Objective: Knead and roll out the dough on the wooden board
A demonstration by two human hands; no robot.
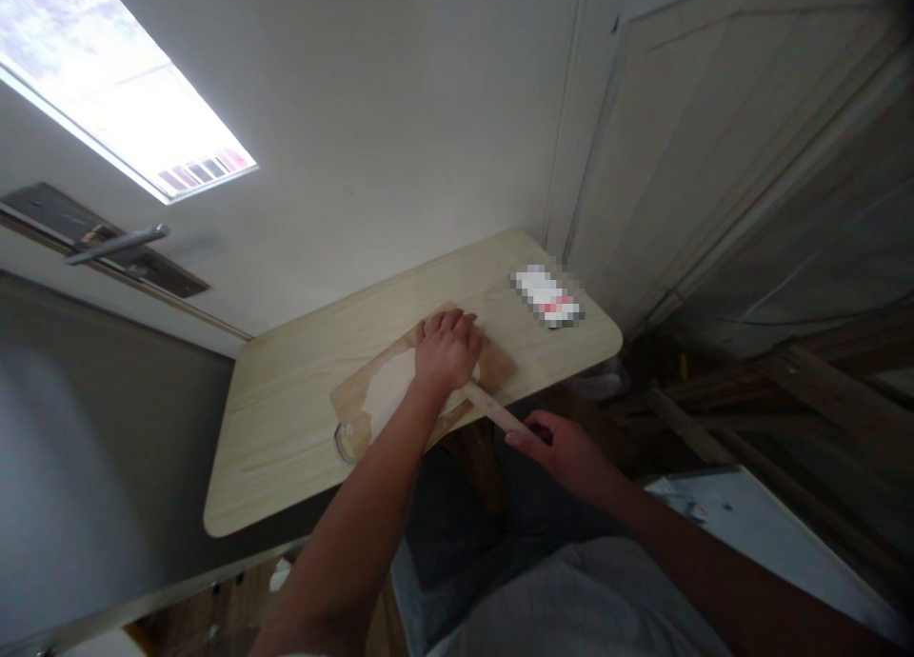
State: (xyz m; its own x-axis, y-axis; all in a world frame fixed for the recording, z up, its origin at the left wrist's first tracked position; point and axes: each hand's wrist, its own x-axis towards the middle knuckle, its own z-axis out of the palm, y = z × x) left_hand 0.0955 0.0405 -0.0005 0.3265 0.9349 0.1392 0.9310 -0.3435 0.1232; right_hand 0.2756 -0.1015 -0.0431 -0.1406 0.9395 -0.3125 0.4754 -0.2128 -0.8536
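On the small pale wood-grain table (286,381) lies a brown sheet (349,388) with a whitish irregular patch (389,386) on it. My left hand (447,349) rests palm down over the sheet's right part, its fingers laid across it. From beneath that hand a flat pale strip (500,414) sticks out toward me past the table's front edge. My right hand (561,446) pinches the strip's near end between thumb and fingers. Whether the strip is wood, card or tape I cannot make out. A round clear-rimmed object (344,442) sits at the sheet's lower left corner.
A blurred-out phone-like object (546,295) lies at the table's right end. Behind the table stands a white door with a metal handle (118,245). A white-topped surface (778,524) and wooden beams (821,390) are at my right.
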